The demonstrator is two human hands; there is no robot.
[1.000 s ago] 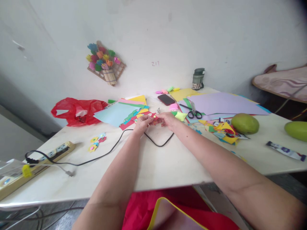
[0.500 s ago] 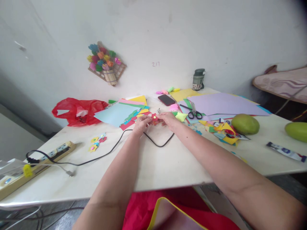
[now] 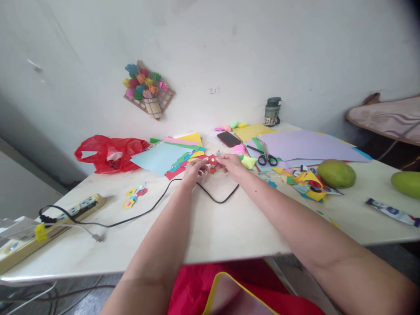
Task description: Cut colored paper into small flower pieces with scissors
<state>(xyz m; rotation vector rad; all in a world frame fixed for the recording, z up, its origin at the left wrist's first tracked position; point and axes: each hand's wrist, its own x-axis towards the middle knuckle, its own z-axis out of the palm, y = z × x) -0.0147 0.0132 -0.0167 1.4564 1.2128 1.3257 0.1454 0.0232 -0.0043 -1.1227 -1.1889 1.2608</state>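
Observation:
A small red paper flower (image 3: 212,160) with a yellow centre is held up between my hands, over the middle of the table. The fingertips of my right hand (image 3: 231,163) pinch its right edge. Just to the left, my left hand (image 3: 194,169) has its fingers bent and apart, close to the flower with no visible grip on it. Orange-red bits below the flower are too small to make out. Behind my left hand are wavy-edged cut papers (image 3: 182,161). Yellow-green clay (image 3: 248,162) and pink clay (image 3: 239,149) are beside my right hand.
A black cable (image 3: 144,213) crosses the table from the power strip (image 3: 88,202). Finished-looking paper flowers (image 3: 128,204) are at left. Scissors (image 3: 267,159), a phone (image 3: 229,139), purple paper (image 3: 295,146), paper scraps (image 3: 311,180), a green fruit (image 3: 336,173) and a tube (image 3: 392,212) are at right.
My left hand has come slightly away from the red flower, which now shows more fully. My right hand keeps hold of it. The whole view has shifted a little.

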